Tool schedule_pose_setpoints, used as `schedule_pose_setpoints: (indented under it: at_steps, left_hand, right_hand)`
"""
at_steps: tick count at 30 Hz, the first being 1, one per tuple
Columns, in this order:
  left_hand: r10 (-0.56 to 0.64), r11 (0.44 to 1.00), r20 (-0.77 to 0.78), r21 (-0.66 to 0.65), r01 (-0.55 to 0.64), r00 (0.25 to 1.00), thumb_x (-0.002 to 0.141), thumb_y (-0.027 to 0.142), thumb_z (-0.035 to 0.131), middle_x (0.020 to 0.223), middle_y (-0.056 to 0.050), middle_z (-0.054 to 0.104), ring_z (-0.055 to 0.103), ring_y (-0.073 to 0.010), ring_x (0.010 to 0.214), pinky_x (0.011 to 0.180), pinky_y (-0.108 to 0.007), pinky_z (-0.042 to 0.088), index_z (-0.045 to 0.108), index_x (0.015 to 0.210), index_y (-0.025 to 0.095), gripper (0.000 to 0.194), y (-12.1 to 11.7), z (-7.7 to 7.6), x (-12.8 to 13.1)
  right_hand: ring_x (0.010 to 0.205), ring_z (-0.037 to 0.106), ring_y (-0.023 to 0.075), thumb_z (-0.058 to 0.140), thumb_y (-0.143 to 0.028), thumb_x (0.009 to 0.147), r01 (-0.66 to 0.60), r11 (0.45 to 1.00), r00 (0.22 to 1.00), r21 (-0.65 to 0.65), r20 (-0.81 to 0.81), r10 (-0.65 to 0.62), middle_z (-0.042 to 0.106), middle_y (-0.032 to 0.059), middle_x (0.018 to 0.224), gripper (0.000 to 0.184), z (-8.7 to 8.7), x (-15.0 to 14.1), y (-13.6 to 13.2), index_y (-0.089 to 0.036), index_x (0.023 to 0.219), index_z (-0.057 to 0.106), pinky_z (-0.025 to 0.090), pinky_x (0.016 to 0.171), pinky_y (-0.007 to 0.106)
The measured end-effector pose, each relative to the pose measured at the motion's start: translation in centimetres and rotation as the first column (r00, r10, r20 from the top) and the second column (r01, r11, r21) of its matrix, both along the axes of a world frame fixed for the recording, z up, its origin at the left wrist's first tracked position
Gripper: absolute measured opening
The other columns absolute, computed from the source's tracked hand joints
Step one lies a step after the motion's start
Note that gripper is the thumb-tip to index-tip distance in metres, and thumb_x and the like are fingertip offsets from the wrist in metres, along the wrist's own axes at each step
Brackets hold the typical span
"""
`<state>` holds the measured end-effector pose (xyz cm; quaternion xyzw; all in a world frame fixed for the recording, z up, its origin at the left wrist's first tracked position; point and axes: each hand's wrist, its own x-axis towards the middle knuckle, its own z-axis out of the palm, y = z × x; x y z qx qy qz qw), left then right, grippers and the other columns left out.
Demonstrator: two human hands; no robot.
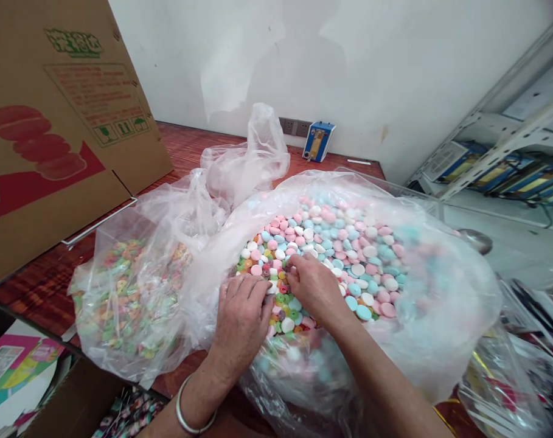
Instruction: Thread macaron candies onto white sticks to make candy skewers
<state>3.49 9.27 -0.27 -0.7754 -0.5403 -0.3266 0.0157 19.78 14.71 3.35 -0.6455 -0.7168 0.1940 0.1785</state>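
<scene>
I am resting my left hand [243,313] and right hand [313,285] close together but apart, fingers bending into the candies [288,228]; I cannot tell whether either is gripping any. The candies are lying in an open bag [459,328], pastel discs mingling with small rings [280,298]. Leftward, a second bag [166,210] is sitting on the bench [180,143]. Beyond, a box [91,36] is standing at left, and a blue carton [319,143] is standing by the wall [395,73].

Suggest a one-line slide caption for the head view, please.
Left hand and right hand among colourful candies inside an open, translucent plastic bag.
</scene>
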Motion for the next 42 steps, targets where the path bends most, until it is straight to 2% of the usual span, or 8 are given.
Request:
schedule_pose_setpoints:
  at_steps: [7,13,16,19,21,28,35,42]
  left_hand:
    - [-0.004,1.0,0.04,-0.009,0.004,0.999,0.09,0.017,0.062,0.099,-0.005,0.068,0.058,-0.0263,0.099,0.091,-0.043,0.041,0.061,0.099,0.019,0.009,0.0,0.1,-0.2]
    - [-0.012,1.0,0.052,0.022,0.011,0.999,0.091,0.017,0.062,0.103,-0.006,0.069,0.059,-0.0268,0.102,0.093,-0.044,0.041,0.061,0.102,0.02,0.011,0.0,-0.2,-0.2]
    - [-0.013,1.0,0.051,0.022,0.012,0.999,0.091,0.018,0.061,0.104,-0.006,0.069,0.059,-0.0269,0.103,0.093,-0.044,0.041,0.061,0.103,0.02,0.012,0.0,-0.3,-0.2]
    - [-0.009,1.0,0.049,0.011,0.009,0.999,0.092,0.019,0.061,0.104,-0.007,0.07,0.059,-0.0268,0.102,0.092,-0.044,0.042,0.062,0.103,0.02,0.011,0.0,-0.3,-0.2]
    - [-0.012,1.0,0.051,0.003,0.012,0.999,0.092,0.018,0.061,0.105,-0.007,0.07,0.059,-0.0267,0.102,0.092,-0.044,0.042,0.062,0.104,0.02,0.012,0.0,-0.3,-0.2]
    - [-0.026,1.0,0.048,-0.008,0.027,0.998,0.092,0.018,0.06,0.11,-0.008,0.07,0.059,-0.0267,0.105,0.093,-0.045,0.042,0.063,0.11,0.019,0.018,-0.1,-0.2,-0.3]
    - [-0.035,0.999,0.043,-0.009,0.036,0.998,0.093,0.018,0.06,0.111,-0.007,0.07,0.059,-0.0269,0.106,0.095,-0.045,0.042,0.063,0.112,0.019,0.02,-0.2,-0.1,-0.4]
    - [-0.033,0.999,0.033,-0.02,0.034,0.999,0.091,0.016,0.061,0.109,-0.007,0.07,0.059,-0.0259,0.106,0.097,-0.045,0.042,0.063,0.111,0.019,0.02,-0.1,-0.1,-0.3]
  right_hand:
    - [0.055,0.057,0.0138,0.053,-0.03,0.093,-0.074,0.982,0.956,-0.172,-0.294,0.02,0.065,-0.0013,0.071,0.01,-0.4,1.6,0.5,-0.023,0.085,0.053,0.042,0.052,0.025]
    - [0.04,0.048,0.0109,0.066,-0.049,0.086,-0.226,0.876,0.603,-0.425,-0.768,-0.217,0.063,-0.0026,0.066,0.029,-0.3,3.0,-0.5,-0.023,0.094,0.055,0.034,0.032,0.021]
    - [0.044,0.049,0.011,0.063,-0.049,0.087,-0.238,0.886,0.695,-0.398,-0.707,-0.131,0.063,-0.0015,0.069,0.028,0.0,3.0,-0.5,-0.022,0.096,0.062,0.037,0.036,0.022]
    - [0.055,0.054,0.0141,0.057,-0.04,0.091,-0.074,0.971,0.899,-0.229,-0.437,-0.034,0.063,-0.0006,0.072,0.024,0.1,2.1,0.1,-0.023,0.105,0.067,0.043,0.051,0.026]
    - [0.068,0.057,0.0169,0.06,-0.029,0.087,0.013,0.995,0.95,-0.097,-0.309,-0.043,0.062,0.0003,0.077,0.019,-0.1,1.2,0.6,-0.024,0.103,0.069,0.043,0.064,0.028]
    - [0.072,0.055,0.017,0.058,-0.023,0.082,0.024,0.997,0.928,-0.07,-0.37,-0.048,0.059,0.0024,0.081,0.005,-0.6,0.1,1.0,-0.022,0.082,0.063,0.039,0.065,0.028]
    - [0.045,0.044,0.0121,0.034,-0.048,0.093,-0.008,0.974,0.794,-0.226,-0.594,-0.131,0.062,0.0011,0.075,0.034,0.2,2.1,0.0,-0.022,0.101,0.055,0.027,0.038,0.025]
    - [0.061,0.044,0.0127,0.07,-0.023,0.069,0.016,0.981,0.852,-0.195,-0.511,-0.116,0.05,-0.0023,0.062,0.023,-0.4,-0.3,-0.1,-0.021,0.058,0.051,0.029,0.054,0.023]
